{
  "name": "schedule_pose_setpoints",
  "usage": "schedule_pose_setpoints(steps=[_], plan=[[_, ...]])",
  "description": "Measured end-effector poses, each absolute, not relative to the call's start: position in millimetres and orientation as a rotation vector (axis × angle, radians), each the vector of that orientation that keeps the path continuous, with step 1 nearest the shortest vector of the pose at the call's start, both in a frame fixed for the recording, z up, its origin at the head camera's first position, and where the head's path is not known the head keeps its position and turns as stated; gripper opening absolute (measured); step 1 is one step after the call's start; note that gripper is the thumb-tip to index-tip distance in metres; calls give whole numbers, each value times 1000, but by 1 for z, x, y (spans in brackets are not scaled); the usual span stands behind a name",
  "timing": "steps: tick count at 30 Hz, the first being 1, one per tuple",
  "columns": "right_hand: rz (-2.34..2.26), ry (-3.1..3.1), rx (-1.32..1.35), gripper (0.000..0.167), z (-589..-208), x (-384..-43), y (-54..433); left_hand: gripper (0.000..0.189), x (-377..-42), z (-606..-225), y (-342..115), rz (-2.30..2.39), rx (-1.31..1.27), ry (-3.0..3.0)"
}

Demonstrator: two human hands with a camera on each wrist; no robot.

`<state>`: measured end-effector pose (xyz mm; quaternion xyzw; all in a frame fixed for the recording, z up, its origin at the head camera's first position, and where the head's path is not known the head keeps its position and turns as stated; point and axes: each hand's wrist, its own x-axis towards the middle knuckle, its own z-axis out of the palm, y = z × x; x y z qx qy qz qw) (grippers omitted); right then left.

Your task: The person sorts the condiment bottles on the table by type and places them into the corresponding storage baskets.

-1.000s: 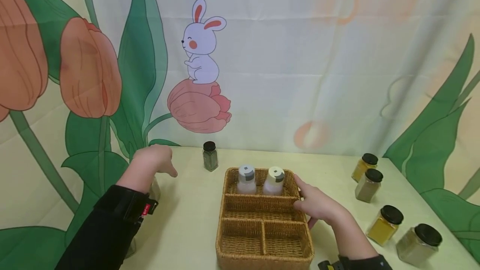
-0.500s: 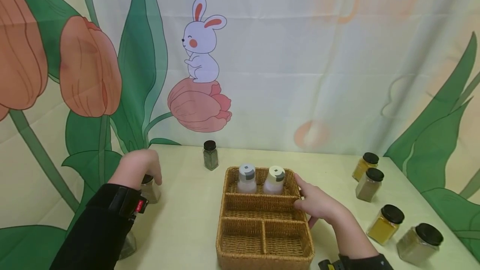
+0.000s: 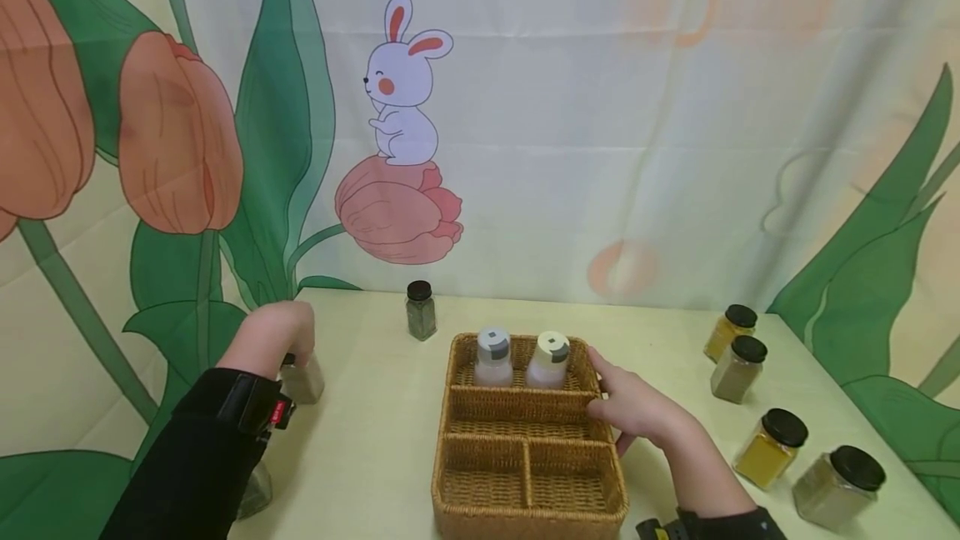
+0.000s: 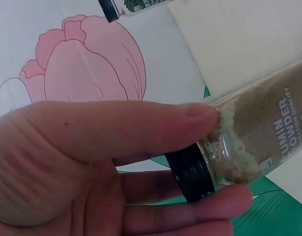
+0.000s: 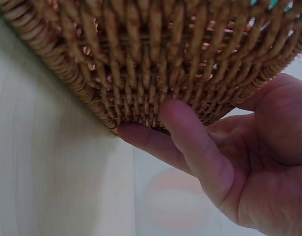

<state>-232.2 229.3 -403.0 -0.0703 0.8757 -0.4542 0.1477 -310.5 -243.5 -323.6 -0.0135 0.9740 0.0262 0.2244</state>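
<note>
In the left wrist view, my left hand [image 4: 106,147] pinches a clear jar of brown cumin powder [image 4: 259,123] just below its black cap, thumb on one side and fingers on the other. The head view has this left hand [image 3: 281,332] at the table's left edge, covering much of the jar. My right hand [image 3: 637,407] holds the right side of a woven basket [image 3: 441,457], its thumb at the rim. In the right wrist view, its fingers [image 5: 190,132] touch the outer wicker wall. Two white shakers [image 3: 492,365] stand in the basket's back compartment.
A small black-capped jar [image 3: 421,311] stands behind the basket to the left. Several spice jars [image 3: 771,448] line the table's right side. Another jar [image 3: 257,490] is partly hidden by the left sleeve. A printed curtain [image 3: 540,148] hangs behind the table.
My left hand has moved left and down onto the cumin jar, and its fingers have closed around it. The right hand and the basket have stayed put.
</note>
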Motion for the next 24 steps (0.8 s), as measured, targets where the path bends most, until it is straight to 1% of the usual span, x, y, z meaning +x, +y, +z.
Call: schedule_pose_setpoints(steps=[5, 9, 16, 24], plan=[[-1311, 2520, -204, 96, -403, -232, 229, 17, -310, -325, -244, 140, -29, 2722], [-1311, 2517, -202, 96, -403, -232, 229, 22, -309, -326, -244, 229, -57, 2736], [-1294, 2519, -202, 96, -401, -232, 229, 22, -307, -317, -236, 278, -68, 2758], [-1302, 2528, -201, 94, -404, -232, 228, 15, -309, -296, -217, 150, 80, 2790]])
